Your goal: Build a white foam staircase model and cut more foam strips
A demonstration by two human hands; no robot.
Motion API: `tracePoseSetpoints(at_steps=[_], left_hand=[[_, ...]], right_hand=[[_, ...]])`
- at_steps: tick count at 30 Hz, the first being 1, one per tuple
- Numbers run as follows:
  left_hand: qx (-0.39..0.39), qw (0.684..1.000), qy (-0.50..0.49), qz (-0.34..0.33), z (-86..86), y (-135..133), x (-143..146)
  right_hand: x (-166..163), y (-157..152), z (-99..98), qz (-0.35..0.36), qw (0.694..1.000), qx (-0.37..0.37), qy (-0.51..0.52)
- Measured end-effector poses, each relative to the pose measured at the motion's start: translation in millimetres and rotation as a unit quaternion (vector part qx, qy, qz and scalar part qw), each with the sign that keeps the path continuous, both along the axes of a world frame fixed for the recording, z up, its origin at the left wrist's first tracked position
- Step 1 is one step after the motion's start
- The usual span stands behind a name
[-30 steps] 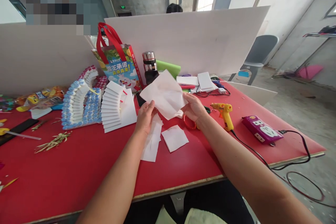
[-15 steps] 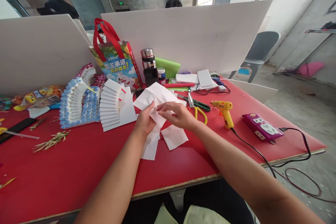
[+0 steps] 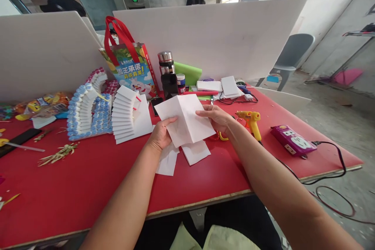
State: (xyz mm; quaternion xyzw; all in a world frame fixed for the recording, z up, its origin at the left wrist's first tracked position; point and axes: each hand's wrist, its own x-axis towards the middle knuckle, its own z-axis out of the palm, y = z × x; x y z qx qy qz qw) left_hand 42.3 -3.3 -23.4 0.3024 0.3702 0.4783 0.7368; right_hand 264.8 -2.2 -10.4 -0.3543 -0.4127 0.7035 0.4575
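A white folded sheet of paper [image 3: 187,121] is held up over the red table [image 3: 88,187] by both my hands. My left hand [image 3: 160,136] pinches its lower left edge. My right hand [image 3: 217,118] grips its right edge, fingers on top. Under the sheet two smaller white paper pieces [image 3: 195,151] lie flat on the table. A fan-shaped stack of white cards [image 3: 129,115] stands just left of my left hand.
A yellow glue gun [image 3: 251,122], a purple power strip [image 3: 293,140] with black cord, scissors, a steel flask [image 3: 165,62], a red-handled bag [image 3: 129,66] and a blue-white cap model [image 3: 86,111] crowd the table. White boards [image 3: 219,43] wall the back.
The sheet was crumpled and worked between my hands; now it is flattened and folded, held taut. My right hand has moved from the sheet's middle to its right edge.
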Motion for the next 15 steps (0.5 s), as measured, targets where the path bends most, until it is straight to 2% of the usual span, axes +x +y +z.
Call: tracePoseSetpoints(at_steps=[8, 15], left_hand=[[0.137, 0.983, 0.118, 0.036, -1.3, 6.7, -9.1], [0.167, 0.980, 0.101, 0.034, -1.1, 8.5, -14.4]], right_hand=[[7.1, 6.4, -5.6, -0.021, 0.999, 0.024, -0.028], [8.5, 5.9, -4.4, -0.043, 0.998, 0.034, -0.005]])
